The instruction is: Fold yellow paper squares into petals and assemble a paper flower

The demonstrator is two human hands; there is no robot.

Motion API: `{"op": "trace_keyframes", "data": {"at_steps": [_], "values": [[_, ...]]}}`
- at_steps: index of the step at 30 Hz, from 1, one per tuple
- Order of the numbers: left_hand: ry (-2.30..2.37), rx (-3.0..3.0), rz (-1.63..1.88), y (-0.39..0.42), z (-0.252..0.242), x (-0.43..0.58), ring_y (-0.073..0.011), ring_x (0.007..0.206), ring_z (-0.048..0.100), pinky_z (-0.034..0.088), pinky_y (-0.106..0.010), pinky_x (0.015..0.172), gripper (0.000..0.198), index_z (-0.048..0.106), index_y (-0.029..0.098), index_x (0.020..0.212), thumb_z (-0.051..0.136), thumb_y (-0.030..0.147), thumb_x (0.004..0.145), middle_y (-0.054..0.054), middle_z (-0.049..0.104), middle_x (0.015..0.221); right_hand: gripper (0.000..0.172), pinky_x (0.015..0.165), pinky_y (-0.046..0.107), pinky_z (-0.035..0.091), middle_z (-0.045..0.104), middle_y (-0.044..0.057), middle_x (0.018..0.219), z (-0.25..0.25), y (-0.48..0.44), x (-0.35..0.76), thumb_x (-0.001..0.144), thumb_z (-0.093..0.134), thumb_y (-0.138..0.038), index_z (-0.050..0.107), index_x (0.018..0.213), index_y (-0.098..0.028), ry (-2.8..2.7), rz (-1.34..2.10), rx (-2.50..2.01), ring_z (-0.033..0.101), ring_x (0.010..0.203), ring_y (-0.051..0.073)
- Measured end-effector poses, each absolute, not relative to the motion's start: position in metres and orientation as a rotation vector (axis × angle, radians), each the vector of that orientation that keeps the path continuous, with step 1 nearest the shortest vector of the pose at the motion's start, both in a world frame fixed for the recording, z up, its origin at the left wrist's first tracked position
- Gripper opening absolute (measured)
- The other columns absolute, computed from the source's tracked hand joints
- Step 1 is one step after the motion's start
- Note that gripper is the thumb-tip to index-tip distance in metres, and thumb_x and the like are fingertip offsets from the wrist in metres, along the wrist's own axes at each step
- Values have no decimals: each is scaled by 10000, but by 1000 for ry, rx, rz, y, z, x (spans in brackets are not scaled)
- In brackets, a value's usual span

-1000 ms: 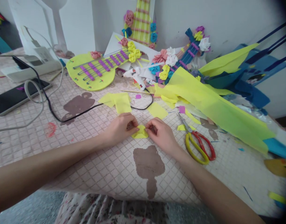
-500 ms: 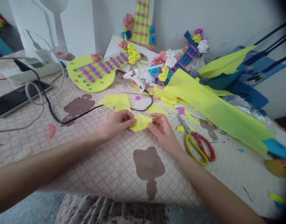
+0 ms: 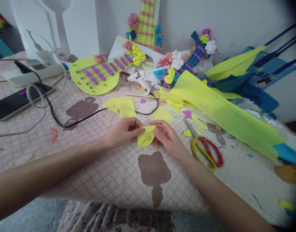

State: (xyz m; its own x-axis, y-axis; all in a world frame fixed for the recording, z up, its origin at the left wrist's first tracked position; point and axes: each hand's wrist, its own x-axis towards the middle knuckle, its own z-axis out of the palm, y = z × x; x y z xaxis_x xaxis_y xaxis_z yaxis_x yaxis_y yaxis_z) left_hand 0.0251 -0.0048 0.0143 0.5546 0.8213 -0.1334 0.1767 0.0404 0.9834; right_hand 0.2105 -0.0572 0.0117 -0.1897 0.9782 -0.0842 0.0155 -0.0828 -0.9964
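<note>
A small piece of yellow crepe paper [image 3: 146,137] is pinched between my two hands, creased and partly folded, just above the table cover. My left hand [image 3: 128,130] grips its left edge between thumb and fingers. On the opposite edge, my right hand [image 3: 167,134] is closed the same way. Behind my hands lie more cut yellow paper pieces [image 3: 127,107], and another yellow piece [image 3: 163,114] is beside the black cord. Scissors [image 3: 204,146] with one yellow and one red handle rest to the right of my right hand, blades slightly apart.
A white glue gun [image 3: 140,82] lies behind the paper pieces. A yellow paper guitar [image 3: 97,75] is at the back left, near a phone [image 3: 19,100] and a power strip [image 3: 33,72]. A long yellow sheet [image 3: 222,112] stretches across the right, beside a blue bag [image 3: 266,80].
The yellow paper piece has come slightly nearer to me and its shape has changed from spread flat to folded and creased. My hands have moved closer together. Other things stay put.
</note>
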Motion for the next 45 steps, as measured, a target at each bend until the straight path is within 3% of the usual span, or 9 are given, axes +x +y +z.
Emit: {"op": "trace_keyframes", "data": {"at_steps": [4, 8, 15, 21, 26, 31, 34, 38, 45], "values": [[913, 1200, 696, -5, 12, 26, -74, 610, 544, 442, -196, 566, 177, 541, 137, 793, 634, 285, 764, 10, 582, 706, 285, 510, 224, 453, 607, 15, 849, 8, -56, 210, 756, 680, -383, 543, 933, -207, -1233, 1480, -1158, 558, 689, 116], [858, 1197, 644, -7, 12, 26, -84, 659, 567, 465, -214, 621, 194, 544, 139, 800, 653, 292, 754, 9, 590, 735, 224, 470, 211, 424, 592, -15, 748, 5, -55, 212, 750, 687, -336, 544, 845, -192, -1230, 1472, -1208, 497, 563, 79], [797, 1406, 686, -6, 12, 25, -93, 625, 559, 483, -223, 570, 263, 524, 158, 969, 634, 310, 785, 9, 589, 753, 146, 473, 205, 390, 553, -30, 706, 13, -57, 217, 820, 609, -318, 558, 872, -192, -1452, 1482, -1247, 493, 572, 79], [888, 1468, 614, -5, 15, 23, -60, 512, 496, 382, -165, 458, 150, 572, 131, 792, 635, 266, 777, 23, 546, 613, 259, 482, 210, 416, 557, -38, 708, 13, -58, 218, 830, 603, -340, 502, 1034, -218, -1459, 1481, -1247, 526, 570, 87], [991, 1401, 624, -3, 18, 21, -58, 505, 514, 418, -171, 477, 130, 532, 136, 781, 619, 234, 783, 27, 563, 614, 311, 476, 213, 421, 582, -39, 712, 10, -54, 224, 819, 619, -331, 466, 1065, -218, -1444, 1476, -1260, 528, 536, 82], [963, 1456, 591, -2, 15, 19, -69, 475, 533, 427, -177, 442, 166, 491, 157, 836, 635, 205, 767, 28, 596, 612, 245, 533, 248, 450, 545, -21, 750, 11, -54, 228, 865, 540, -338, 461, 1065, -221, -1544, 1216, -1329, 543, 618, 112], [981, 1355, 622, -1, 16, 18, -78, 480, 553, 454, -190, 461, 164, 471, 162, 826, 623, 188, 772, 34, 589, 584, 243, 620, 286, 472, 537, 33, 929, 10, -56, 229, 843, 546, -253, 453, 1067, -229, -1698, 824, -1376, 530, 728, 135], [995, 1244, 661, 0, 18, 18, -82, 501, 570, 477, -202, 495, 161, 471, 156, 815, 623, 169, 765, 38, 578, 574, 276, 681, 321, 468, 490, 52, 982, 9, -60, 226, 780, 555, -132, 471, 1024, -231, -1996, 376, -1323, 503, 769, 159], [1020, 1622, 702, -4, 11, 15, -119, 616, 580, 485, -250, 563, 165, 509, 158, 822, 616, 279, 789, -9, 604, 704, 124, 726, 310, 475, 508, 59, 915, 7, -63, 220, 884, 444, -130, 531, 906, -217, -2200, 276, -1268, 544, 861, 177]]}}
